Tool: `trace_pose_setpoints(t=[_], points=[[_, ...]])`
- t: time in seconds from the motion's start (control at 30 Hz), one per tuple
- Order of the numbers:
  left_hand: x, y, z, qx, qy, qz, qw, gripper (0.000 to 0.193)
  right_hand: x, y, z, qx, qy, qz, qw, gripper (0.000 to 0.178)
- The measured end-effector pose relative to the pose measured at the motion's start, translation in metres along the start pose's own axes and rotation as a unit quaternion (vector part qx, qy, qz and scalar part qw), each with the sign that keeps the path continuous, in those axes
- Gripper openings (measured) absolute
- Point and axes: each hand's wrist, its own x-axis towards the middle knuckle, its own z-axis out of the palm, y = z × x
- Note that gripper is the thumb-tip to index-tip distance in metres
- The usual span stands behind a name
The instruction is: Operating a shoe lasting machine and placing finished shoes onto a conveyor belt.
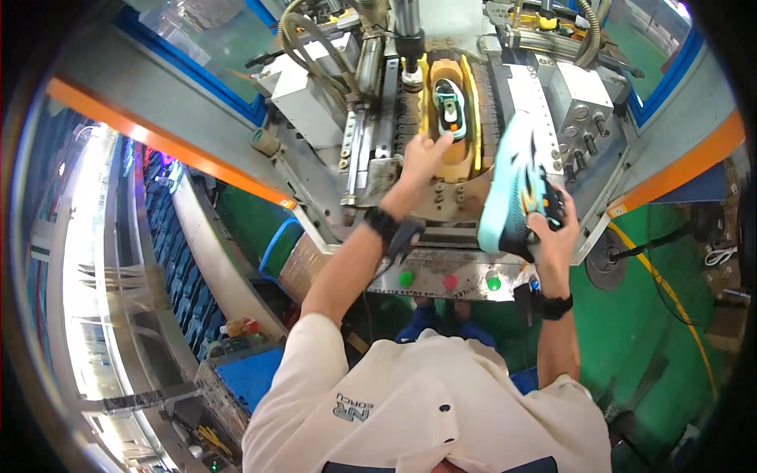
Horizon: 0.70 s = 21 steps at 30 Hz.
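Note:
A sports shoe with a black, white and mint upper lies in the tan, yellow-edged bed of a machine. My left hand is over the near end of this bed, its thumb reaching to the shoe's near end and apart from the curled forefinger. Whether the thumb presses on the shoe is hard to see. My right hand grips a second sports shoe, mint and black with orange marks, raised in front of the machine's right side. The thumb lies across that shoe, near its lower end.
Above the bed hangs a metal press rod. White blocks with hoses flank it on the left, a valve block on the right. Green and red buttons line the front panel. A conveyor runs at left.

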Motion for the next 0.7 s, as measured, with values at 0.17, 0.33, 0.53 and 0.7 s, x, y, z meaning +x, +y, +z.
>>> trace_pose_setpoints(t=[0.17, 0.33, 0.53, 0.7], points=[[0.113, -0.007, 0.026, 0.156, 0.04, -0.036, 0.986, 0.099, -0.001, -0.012, -0.019, -0.136, 0.113, -0.026, 0.984, 0.05], [0.158, -0.028, 0.036, 0.248, 0.081, -0.034, 0.965, 0.079, 0.014, -0.011, -0.026, -0.232, 0.173, -0.046, 0.956, 0.049], [0.09, -0.013, -0.032, -0.275, -0.092, -0.155, 0.945, 0.029, 0.141, -0.028, 0.013, -0.293, 0.038, -0.059, 0.954, 0.042], [-0.057, -0.011, -0.109, -0.325, -0.121, -0.099, 0.933, 0.039, 0.241, -0.012, 0.122, -0.464, -0.133, 0.033, 0.875, 0.051]])
